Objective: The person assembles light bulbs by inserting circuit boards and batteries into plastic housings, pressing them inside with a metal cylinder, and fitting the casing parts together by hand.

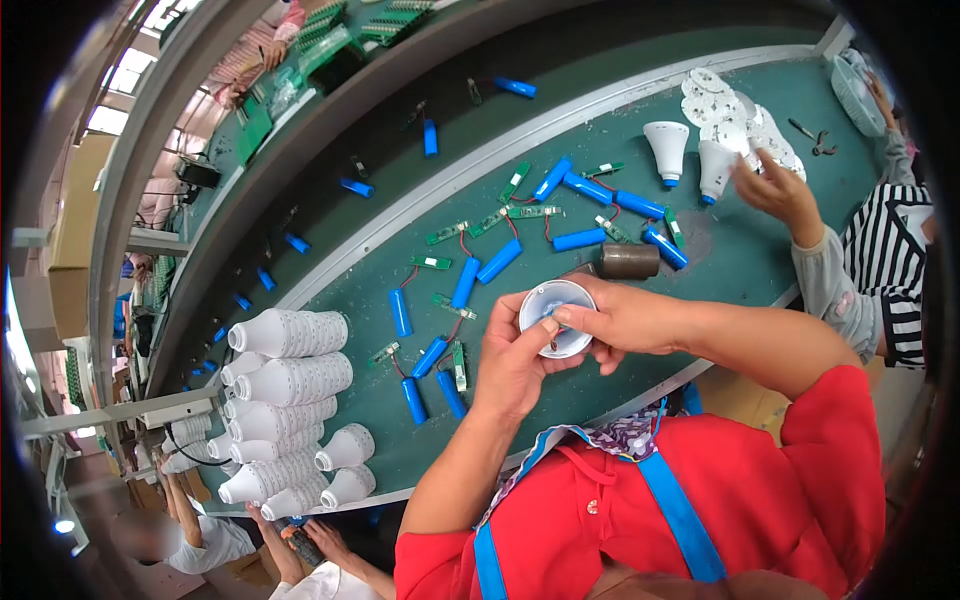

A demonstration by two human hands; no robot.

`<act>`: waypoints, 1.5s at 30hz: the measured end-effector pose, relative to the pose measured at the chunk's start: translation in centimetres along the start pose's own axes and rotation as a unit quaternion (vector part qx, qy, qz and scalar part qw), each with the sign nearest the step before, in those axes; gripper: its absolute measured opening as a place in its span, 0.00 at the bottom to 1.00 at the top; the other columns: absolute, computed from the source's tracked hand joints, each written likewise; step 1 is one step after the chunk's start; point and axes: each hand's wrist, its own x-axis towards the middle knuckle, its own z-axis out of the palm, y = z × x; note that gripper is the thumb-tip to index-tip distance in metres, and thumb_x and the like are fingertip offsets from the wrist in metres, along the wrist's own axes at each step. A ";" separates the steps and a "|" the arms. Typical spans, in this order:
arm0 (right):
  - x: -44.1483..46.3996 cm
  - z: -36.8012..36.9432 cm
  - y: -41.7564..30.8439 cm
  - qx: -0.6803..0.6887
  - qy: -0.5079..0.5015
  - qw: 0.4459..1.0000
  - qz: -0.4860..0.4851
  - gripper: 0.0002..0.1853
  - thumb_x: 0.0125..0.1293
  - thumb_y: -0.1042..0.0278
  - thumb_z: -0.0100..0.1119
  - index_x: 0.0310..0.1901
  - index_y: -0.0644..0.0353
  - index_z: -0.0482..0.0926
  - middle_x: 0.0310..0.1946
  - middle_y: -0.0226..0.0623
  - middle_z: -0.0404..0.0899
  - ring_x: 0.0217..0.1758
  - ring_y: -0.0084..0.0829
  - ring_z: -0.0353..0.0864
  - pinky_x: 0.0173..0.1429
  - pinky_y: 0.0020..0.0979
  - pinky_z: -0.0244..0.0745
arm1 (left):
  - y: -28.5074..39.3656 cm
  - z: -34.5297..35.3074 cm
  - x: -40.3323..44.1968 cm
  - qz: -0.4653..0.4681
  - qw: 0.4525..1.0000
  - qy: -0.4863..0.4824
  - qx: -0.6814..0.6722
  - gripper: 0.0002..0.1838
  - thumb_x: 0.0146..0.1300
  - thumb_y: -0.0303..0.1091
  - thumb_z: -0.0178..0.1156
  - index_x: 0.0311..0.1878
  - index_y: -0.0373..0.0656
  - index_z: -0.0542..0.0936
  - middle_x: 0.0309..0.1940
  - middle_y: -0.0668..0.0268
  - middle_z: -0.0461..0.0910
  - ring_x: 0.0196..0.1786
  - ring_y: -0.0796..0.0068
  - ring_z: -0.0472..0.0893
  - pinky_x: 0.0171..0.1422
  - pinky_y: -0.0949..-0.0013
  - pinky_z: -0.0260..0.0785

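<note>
A white bulb housing (569, 293) is held between my two hands, its wide mouth turned up toward me. My left hand (508, 362) wraps round its left and lower side, with the thumb pressed into the opening. From the right, my right hand (630, 318) grips the rim and also has its thumb inside. A small dark and reddish bit shows by the thumbs; I cannot make out what it is. Just beyond my hands lie blue battery cells (499, 262) wired to small green circuit boards (534, 212). A brown metal cylinder (630, 261) lies close to my right hand.
Stacked white housings (290, 333) stand at the left. Two more housings (667, 150) stand near white round discs (712, 105) at the far right, where a co-worker's hand (778, 192) reaches in. Pliers (824, 144) lie beyond. A dark conveyor (385, 130) carries spaced-out batteries.
</note>
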 end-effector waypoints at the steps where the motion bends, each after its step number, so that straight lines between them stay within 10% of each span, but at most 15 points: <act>1: 0.0 -0.1 0.3 0.006 0.005 1.000 0.002 0.24 0.69 0.54 0.40 0.60 0.61 0.60 0.38 0.38 0.73 0.28 0.21 0.71 0.30 0.25 0.77 | 0.2 0.1 0.0 -0.001 1.000 -0.011 -0.002 0.19 0.59 0.31 0.56 0.51 0.43 0.64 0.45 0.59 0.73 0.42 0.64 0.80 0.38 0.63 0.80; 4: -0.8 -2.2 3.6 0.012 0.079 0.988 -0.132 0.24 0.68 0.53 0.42 0.59 0.60 0.63 0.36 0.38 0.73 0.26 0.25 0.72 0.30 0.28 0.75 | 0.4 -0.3 -0.1 -0.021 0.999 -0.048 -0.006 0.20 0.60 0.33 0.57 0.53 0.44 0.63 0.46 0.58 0.74 0.41 0.62 0.81 0.38 0.66 0.78; 7: -0.9 -4.5 7.3 -0.598 0.432 0.630 -0.244 0.27 0.55 0.56 0.60 0.55 0.58 0.67 0.41 0.36 0.72 0.43 0.35 0.71 0.39 0.36 0.69 | 0.2 -0.1 -0.6 -0.003 0.997 -0.060 -0.053 0.22 0.60 0.33 0.57 0.55 0.44 0.62 0.46 0.58 0.74 0.41 0.61 0.81 0.39 0.66 0.77; 10: 0.1 -5.5 9.0 -0.689 0.413 0.576 -0.150 0.33 0.44 0.62 0.67 0.54 0.57 0.67 0.47 0.37 0.69 0.50 0.38 0.67 0.45 0.37 0.66 | -0.6 -0.3 -1.1 0.048 0.994 -0.095 -0.033 0.26 0.58 0.28 0.58 0.59 0.43 0.60 0.50 0.59 0.72 0.46 0.63 0.79 0.46 0.66 0.76; 16: -0.3 -5.9 8.5 -0.659 0.421 0.569 -0.254 0.27 0.45 0.66 0.67 0.48 0.58 0.68 0.45 0.40 0.69 0.49 0.39 0.69 0.44 0.37 0.67 | -3.6 -0.3 -0.6 0.189 0.976 -0.056 0.091 0.32 0.53 0.17 0.59 0.61 0.40 0.59 0.52 0.62 0.70 0.49 0.70 0.77 0.51 0.68 0.74; 25: -6.0 -1.3 3.2 -0.396 0.374 0.753 -0.369 0.24 0.56 0.70 0.58 0.54 0.61 0.63 0.44 0.47 0.68 0.46 0.47 0.71 0.48 0.38 0.69 | -4.5 -0.4 0.1 0.218 0.967 -0.019 0.133 0.28 0.55 0.16 0.55 0.59 0.39 0.61 0.49 0.62 0.72 0.45 0.73 0.78 0.44 0.73 0.76; 33: -5.7 2.7 0.0 -0.426 0.340 0.634 -0.549 0.30 0.45 0.77 0.65 0.52 0.63 0.65 0.46 0.47 0.71 0.46 0.47 0.71 0.49 0.40 0.69 | -4.4 -0.1 0.1 0.242 0.962 -0.026 0.120 0.29 0.54 0.13 0.54 0.59 0.38 0.61 0.53 0.60 0.70 0.53 0.71 0.75 0.51 0.71 0.75; 39: -4.1 3.4 0.9 -0.506 0.348 0.666 -0.424 0.31 0.42 0.75 0.68 0.51 0.61 0.67 0.42 0.46 0.71 0.44 0.47 0.72 0.47 0.38 0.70 | -4.6 -0.2 0.2 0.259 0.957 -0.011 0.129 0.29 0.52 0.14 0.57 0.59 0.37 0.62 0.51 0.61 0.71 0.53 0.72 0.75 0.50 0.71 0.75; 45: -6.6 3.7 -2.5 -0.446 0.373 0.598 -0.552 0.28 0.45 0.74 0.66 0.51 0.62 0.68 0.40 0.46 0.72 0.41 0.47 0.73 0.44 0.38 0.70 | -4.9 -0.5 0.5 0.244 0.961 -0.025 0.128 0.29 0.53 0.15 0.56 0.59 0.38 0.61 0.49 0.62 0.72 0.48 0.72 0.77 0.46 0.72 0.76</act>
